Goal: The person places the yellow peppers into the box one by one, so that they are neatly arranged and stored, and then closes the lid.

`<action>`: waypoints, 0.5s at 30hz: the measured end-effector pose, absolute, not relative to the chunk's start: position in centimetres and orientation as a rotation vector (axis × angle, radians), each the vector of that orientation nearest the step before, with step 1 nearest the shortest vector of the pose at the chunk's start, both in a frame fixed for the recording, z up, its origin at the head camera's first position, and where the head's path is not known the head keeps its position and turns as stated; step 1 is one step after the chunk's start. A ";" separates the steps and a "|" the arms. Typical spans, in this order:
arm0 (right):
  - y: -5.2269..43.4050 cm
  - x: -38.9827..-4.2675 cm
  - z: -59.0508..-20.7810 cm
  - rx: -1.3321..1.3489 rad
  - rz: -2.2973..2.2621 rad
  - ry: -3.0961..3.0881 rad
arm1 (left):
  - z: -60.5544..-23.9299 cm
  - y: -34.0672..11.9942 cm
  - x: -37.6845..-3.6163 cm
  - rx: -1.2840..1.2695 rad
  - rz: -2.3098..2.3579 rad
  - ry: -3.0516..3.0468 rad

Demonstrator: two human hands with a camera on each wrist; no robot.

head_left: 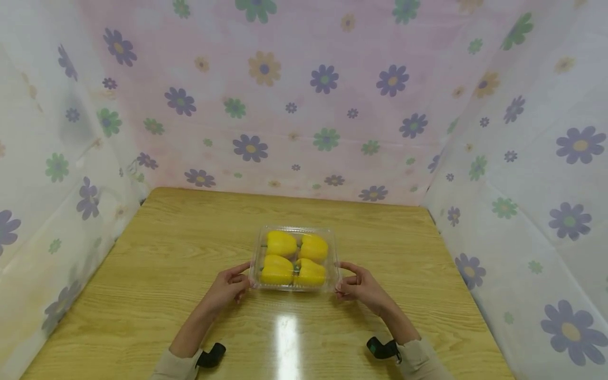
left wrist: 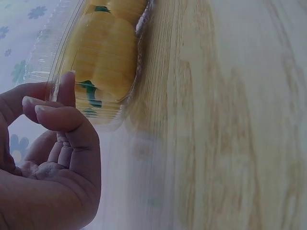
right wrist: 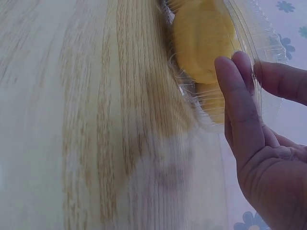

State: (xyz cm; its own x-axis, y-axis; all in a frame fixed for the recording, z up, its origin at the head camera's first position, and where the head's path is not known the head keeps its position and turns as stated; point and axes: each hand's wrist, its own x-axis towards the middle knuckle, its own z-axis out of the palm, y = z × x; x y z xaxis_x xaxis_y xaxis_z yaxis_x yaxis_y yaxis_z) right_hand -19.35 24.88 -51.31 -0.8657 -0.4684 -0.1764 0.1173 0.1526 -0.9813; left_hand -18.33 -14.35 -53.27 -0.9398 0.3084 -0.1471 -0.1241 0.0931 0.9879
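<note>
Landmark: the box (head_left: 294,258), a clear lidded plastic container resting flat on the table (head_left: 157,274), roughly at the centre of the tabletop.

Nearest the camera, two sleeves (head_left: 178,367) enter from the lower edge, each forearm carrying a dark wrist unit (head_left: 211,355); both forearms converge on the box.

Left hand (head_left: 229,287): at the box's near left corner; thumb and curled fingers (left wrist: 60,115) pinch the corner rim, fingertips touching the plastic wall; the palm stays off the box.

Right hand (head_left: 362,286): at the box's near right corner; thumb on the upper rim, fingers (right wrist: 240,103) pressed against the side wall, gripping the rim between them.

Box contents: four yellow peppers (head_left: 281,244) in two rows of two, touching one another, green stems (left wrist: 88,88) turned inward; lid closed over them.

A bright light reflection (head_left: 287,343) lies on the table just nearer than the box.

Beyond the box, bare wood runs to a flowered curtain (head_left: 285,100); the same fabric encloses the table to the left and right of the box.
</note>
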 end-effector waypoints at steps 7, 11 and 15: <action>24.7 -19.4 -51.5 -0.302 -1.789 1.987 | -53.5 -14.1 -18.4 0.130 1.936 2.061; 24.8 -19.5 -51.8 -0.317 -1.798 1.980 | -53.6 -14.1 -18.4 0.145 1.946 2.056; 25.1 -19.5 -52.3 -0.354 -1.805 1.949 | -53.6 -14.2 -18.5 0.188 1.943 2.023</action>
State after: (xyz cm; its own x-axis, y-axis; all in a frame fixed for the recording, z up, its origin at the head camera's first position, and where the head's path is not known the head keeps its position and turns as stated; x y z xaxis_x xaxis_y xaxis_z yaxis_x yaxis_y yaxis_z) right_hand -19.54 25.07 -52.26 -0.8621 -0.4822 -0.1558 0.1184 0.1073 -0.9872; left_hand -18.47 -14.24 -53.57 -0.9370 0.3182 -0.1439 -0.1310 0.0619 0.9895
